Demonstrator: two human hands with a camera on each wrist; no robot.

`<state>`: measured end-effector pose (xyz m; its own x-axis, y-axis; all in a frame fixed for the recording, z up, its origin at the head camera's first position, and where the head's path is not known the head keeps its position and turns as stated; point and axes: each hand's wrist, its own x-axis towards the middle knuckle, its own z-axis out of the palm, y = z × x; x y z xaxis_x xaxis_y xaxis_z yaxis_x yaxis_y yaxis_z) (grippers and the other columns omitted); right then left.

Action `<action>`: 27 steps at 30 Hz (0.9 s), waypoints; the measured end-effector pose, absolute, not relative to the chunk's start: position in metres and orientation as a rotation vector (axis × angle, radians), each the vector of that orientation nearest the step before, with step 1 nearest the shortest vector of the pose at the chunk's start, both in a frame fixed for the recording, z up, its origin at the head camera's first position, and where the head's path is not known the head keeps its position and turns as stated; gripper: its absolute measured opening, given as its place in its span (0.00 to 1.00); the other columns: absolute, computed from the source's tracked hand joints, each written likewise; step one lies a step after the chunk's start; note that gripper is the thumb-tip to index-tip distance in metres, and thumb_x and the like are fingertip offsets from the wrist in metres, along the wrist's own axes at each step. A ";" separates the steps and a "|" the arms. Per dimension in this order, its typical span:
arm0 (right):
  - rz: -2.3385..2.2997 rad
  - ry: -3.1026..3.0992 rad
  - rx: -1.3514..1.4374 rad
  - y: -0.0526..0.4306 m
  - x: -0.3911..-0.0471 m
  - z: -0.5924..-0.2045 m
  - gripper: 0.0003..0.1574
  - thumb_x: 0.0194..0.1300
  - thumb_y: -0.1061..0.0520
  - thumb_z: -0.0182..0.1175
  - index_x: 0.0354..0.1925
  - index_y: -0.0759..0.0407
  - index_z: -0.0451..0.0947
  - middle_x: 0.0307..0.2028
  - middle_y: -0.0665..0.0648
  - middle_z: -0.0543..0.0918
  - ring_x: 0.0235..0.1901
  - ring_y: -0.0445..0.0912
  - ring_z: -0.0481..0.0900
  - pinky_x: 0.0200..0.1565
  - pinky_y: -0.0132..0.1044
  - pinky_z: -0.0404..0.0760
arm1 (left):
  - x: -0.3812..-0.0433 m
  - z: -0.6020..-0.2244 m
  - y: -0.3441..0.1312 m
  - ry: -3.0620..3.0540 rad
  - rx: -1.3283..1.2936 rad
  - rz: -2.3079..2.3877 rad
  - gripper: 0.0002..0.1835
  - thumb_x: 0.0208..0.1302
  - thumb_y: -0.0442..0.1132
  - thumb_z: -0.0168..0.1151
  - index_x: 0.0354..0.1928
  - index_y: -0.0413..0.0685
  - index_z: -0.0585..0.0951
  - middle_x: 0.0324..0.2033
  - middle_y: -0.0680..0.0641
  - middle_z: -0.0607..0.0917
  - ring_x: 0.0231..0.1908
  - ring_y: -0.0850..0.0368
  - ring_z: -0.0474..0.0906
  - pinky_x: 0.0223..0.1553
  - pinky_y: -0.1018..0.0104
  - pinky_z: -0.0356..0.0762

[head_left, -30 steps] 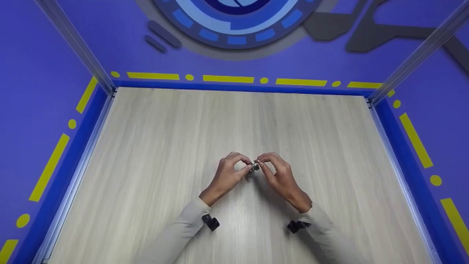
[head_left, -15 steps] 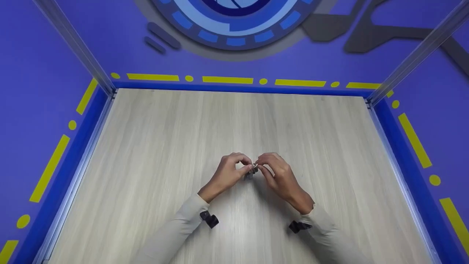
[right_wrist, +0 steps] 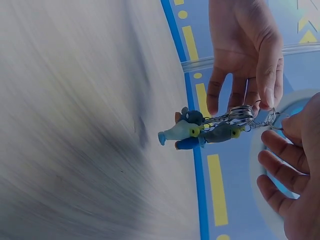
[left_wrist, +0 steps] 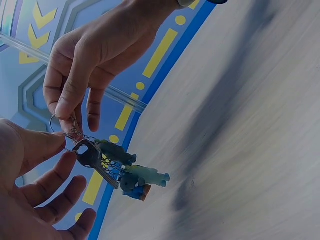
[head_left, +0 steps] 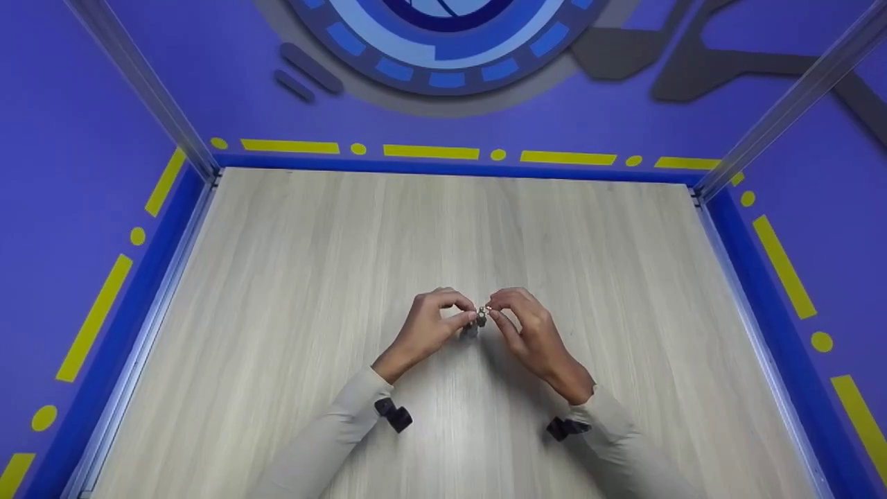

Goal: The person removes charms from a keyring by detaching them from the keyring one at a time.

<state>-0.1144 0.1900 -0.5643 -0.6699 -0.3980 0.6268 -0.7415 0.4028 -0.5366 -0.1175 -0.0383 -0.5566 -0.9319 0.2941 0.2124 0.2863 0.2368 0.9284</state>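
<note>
Above the table, both hands hold a bunch of keychains between them. My left hand pinches a metal ring, beside which a key hangs in the left wrist view. My right hand pinches a thin split ring between thumb and fingertips. From the rings dangle chains and several small figurine charms, in pale green, grey and blue. In the head view the bunch is a small dark cluster between the fingertips. Exactly how the rings link is too small to tell.
A wood-grain table lies beneath the hands. Blue walls with yellow markings enclose its back and sides, with metal rails along the side edges. Black cameras sit on both wrists.
The hands came slightly closer half a second ago, then parted a little. The fingertips on the ring have shifted slightly, and the dangling bunch has swung a little.
</note>
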 end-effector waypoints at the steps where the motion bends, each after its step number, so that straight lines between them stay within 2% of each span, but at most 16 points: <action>1: 1.175 -2.263 0.972 0.190 -0.114 -0.564 0.08 0.72 0.72 0.69 0.47 0.64 0.84 0.47 0.58 0.89 0.54 0.55 0.87 0.62 0.42 0.83 | -0.117 -0.557 -0.039 2.463 0.575 1.857 0.07 0.70 0.30 0.75 0.37 0.51 0.92 0.37 0.54 0.92 0.45 0.58 0.87 0.59 0.39 0.82; 3: 1.194 -2.264 0.962 0.191 -0.115 -0.565 0.09 0.72 0.72 0.69 0.47 0.64 0.84 0.47 0.58 0.89 0.53 0.55 0.87 0.62 0.41 0.82 | -0.117 -0.557 -0.039 2.458 0.573 1.864 0.07 0.70 0.30 0.76 0.37 0.52 0.92 0.37 0.54 0.92 0.45 0.58 0.87 0.60 0.41 0.82; 7: 1.230 -2.264 0.944 0.192 -0.115 -0.565 0.10 0.71 0.73 0.69 0.46 0.63 0.84 0.47 0.59 0.88 0.52 0.56 0.87 0.61 0.39 0.82 | -0.117 -0.558 -0.041 2.445 0.606 1.859 0.01 0.71 0.33 0.75 0.40 0.47 0.93 0.39 0.51 0.92 0.47 0.58 0.87 0.60 0.44 0.82; 10: 1.260 -2.264 0.933 0.192 -0.115 -0.566 0.10 0.72 0.73 0.68 0.46 0.63 0.84 0.47 0.60 0.88 0.51 0.57 0.87 0.61 0.38 0.82 | -0.117 -0.559 -0.042 2.429 0.638 1.873 0.01 0.71 0.33 0.75 0.40 0.44 0.93 0.40 0.52 0.92 0.47 0.57 0.87 0.59 0.43 0.83; 15: 1.319 -2.265 0.906 0.193 -0.116 -0.566 0.09 0.73 0.74 0.67 0.45 0.63 0.84 0.47 0.59 0.89 0.51 0.57 0.88 0.61 0.36 0.81 | -0.117 -0.561 -0.043 2.391 0.660 1.947 0.04 0.69 0.30 0.76 0.39 0.47 0.93 0.39 0.54 0.92 0.46 0.55 0.87 0.58 0.39 0.82; 20: 1.430 -2.237 0.862 0.192 -0.114 -0.565 0.10 0.72 0.74 0.68 0.44 0.62 0.85 0.47 0.59 0.91 0.51 0.58 0.89 0.62 0.34 0.80 | -0.116 -0.562 -0.045 2.346 0.675 1.988 0.03 0.69 0.30 0.76 0.40 0.45 0.93 0.40 0.50 0.93 0.47 0.52 0.87 0.58 0.39 0.81; 27: 1.505 -2.236 0.837 0.189 -0.110 -0.562 0.11 0.71 0.74 0.69 0.43 0.61 0.86 0.47 0.58 0.92 0.50 0.58 0.90 0.61 0.30 0.80 | -0.117 -0.563 -0.048 2.366 0.656 1.878 0.02 0.72 0.34 0.75 0.42 0.42 0.92 0.42 0.50 0.92 0.49 0.57 0.87 0.61 0.43 0.84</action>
<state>-0.1100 0.1890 -0.5622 -0.7783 -0.2907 0.5566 -0.6250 0.2742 -0.7308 -0.1166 -0.0481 -0.5632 -0.9086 0.3551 0.2196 0.2945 0.1720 0.9401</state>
